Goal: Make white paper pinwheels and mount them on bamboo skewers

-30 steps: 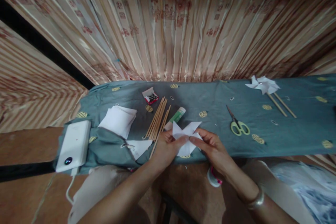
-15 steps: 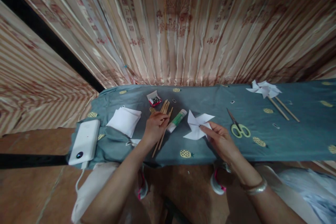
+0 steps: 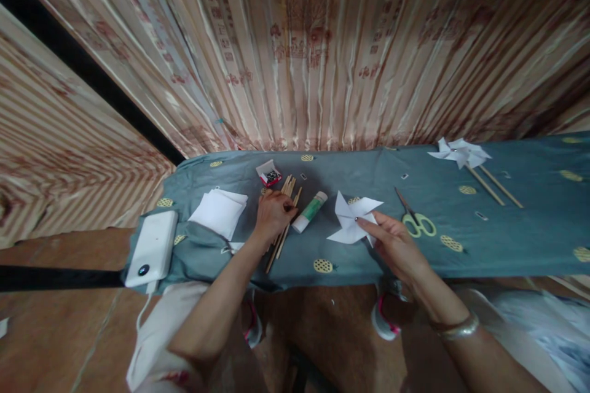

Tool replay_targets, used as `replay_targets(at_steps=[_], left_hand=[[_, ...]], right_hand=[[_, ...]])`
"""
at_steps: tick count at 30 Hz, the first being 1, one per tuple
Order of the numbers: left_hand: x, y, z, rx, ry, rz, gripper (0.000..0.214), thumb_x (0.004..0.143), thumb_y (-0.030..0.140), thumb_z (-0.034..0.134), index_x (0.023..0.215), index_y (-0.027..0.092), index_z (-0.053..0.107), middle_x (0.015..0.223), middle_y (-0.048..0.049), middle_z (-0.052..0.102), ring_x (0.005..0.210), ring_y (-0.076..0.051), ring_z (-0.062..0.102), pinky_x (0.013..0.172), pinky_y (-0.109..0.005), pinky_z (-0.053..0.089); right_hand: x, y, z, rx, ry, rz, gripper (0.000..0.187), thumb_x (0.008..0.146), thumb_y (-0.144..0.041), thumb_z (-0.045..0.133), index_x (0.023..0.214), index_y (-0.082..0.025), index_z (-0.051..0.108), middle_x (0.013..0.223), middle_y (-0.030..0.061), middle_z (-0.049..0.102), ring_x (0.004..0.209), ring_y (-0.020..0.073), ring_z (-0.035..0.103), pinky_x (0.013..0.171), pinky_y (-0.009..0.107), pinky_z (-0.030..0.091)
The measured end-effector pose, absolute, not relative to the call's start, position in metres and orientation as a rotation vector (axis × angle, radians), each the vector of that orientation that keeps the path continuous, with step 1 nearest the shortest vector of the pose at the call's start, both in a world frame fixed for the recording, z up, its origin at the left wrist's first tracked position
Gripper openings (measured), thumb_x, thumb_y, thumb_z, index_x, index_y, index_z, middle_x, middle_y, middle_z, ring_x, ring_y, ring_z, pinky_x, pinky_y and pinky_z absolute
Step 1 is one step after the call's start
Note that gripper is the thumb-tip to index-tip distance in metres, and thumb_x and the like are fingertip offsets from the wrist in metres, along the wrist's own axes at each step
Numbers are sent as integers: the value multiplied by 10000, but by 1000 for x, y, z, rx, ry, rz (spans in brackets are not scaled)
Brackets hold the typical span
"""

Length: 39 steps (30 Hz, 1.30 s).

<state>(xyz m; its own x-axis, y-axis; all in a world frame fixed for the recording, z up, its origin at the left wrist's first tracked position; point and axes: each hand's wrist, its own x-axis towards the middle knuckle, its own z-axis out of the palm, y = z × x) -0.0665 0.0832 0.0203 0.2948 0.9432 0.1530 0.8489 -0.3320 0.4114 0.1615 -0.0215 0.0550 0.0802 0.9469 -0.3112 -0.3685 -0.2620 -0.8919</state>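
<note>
My right hand [image 3: 391,242] pinches the centre of a white paper pinwheel [image 3: 353,220] and holds it just above the blue-grey cloth [image 3: 507,239]. Over to the left, my left hand [image 3: 273,214] lies curled on a bundle of thin wooden sticks [image 3: 283,215], fingers closed around them. A green-and-white glue stick [image 3: 310,211] lies between the two hands.
A stack of white paper squares [image 3: 217,211] and a white power bank [image 3: 152,248] lie at the left. A small red box of pins [image 3: 268,173] sits behind the sticks. Yellow-handled scissors [image 3: 415,216] lie right of the pinwheel. Finished pinwheels on sticks [image 3: 463,153] rest at far right.
My left hand let go of the paper pinwheel and went left onto the wooden sticks. My right hand kept the pinwheel and carried it a little right and forward.
</note>
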Motion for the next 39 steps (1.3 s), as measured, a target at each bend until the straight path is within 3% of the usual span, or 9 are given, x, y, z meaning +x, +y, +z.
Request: replay_targets(at_steps=[10, 19, 22, 27, 32, 39], left_hand=[[-63, 82, 35, 2404, 1672, 433, 138, 762, 185, 600, 698, 179, 721, 824, -96, 713, 924, -277, 598, 835, -393, 397], [-66, 85, 32, 2187, 1646, 673, 116, 728, 164, 628, 734, 168, 744, 802, -67, 735, 813, -203, 655, 820, -316, 471], [-69, 79, 38, 1903, 1575, 901, 103, 709, 216, 638, 733, 167, 724, 793, -43, 733, 752, -175, 653, 734, -277, 488], [-64, 56, 61, 1213, 1331, 1060, 220, 617, 358, 723, 711, 166, 668, 540, 27, 630, 485, -138, 597, 515, -232, 450], [-43, 12, 74, 779, 1135, 954, 352, 495, 382, 836, 672, 149, 640, 499, 19, 603, 412, -108, 545, 456, -212, 427], [-16, -74, 40, 211, 1006, 907, 429, 491, 424, 896, 631, 135, 611, 456, 57, 504, 396, -48, 463, 427, -157, 366]], right_hand=[[164, -24, 58, -1160, -690, 1477, 312, 644, -388, 848, 878, -205, 752, 809, 48, 792, 662, 204, 719, 661, 319, 556], [166, -26, 58, -1104, -716, 1480, 313, 648, -385, 853, 896, -222, 753, 831, 32, 794, 692, 196, 721, 677, 301, 560], [165, -26, 60, -1093, -722, 1477, 310, 648, -378, 854, 896, -222, 751, 817, 29, 792, 692, 191, 720, 684, 297, 561], [166, -32, 65, -1108, -748, 1463, 310, 636, -377, 859, 876, -216, 747, 820, 29, 790, 679, 180, 715, 695, 294, 564], [170, -39, 71, -1095, -850, 1451, 262, 694, -378, 825, 898, -234, 748, 833, 12, 786, 679, 147, 699, 711, 263, 553], [171, -47, 75, -1209, -1199, 1387, 250, 753, -435, 768, 839, -202, 742, 797, 32, 763, 686, 151, 676, 676, 259, 552]])
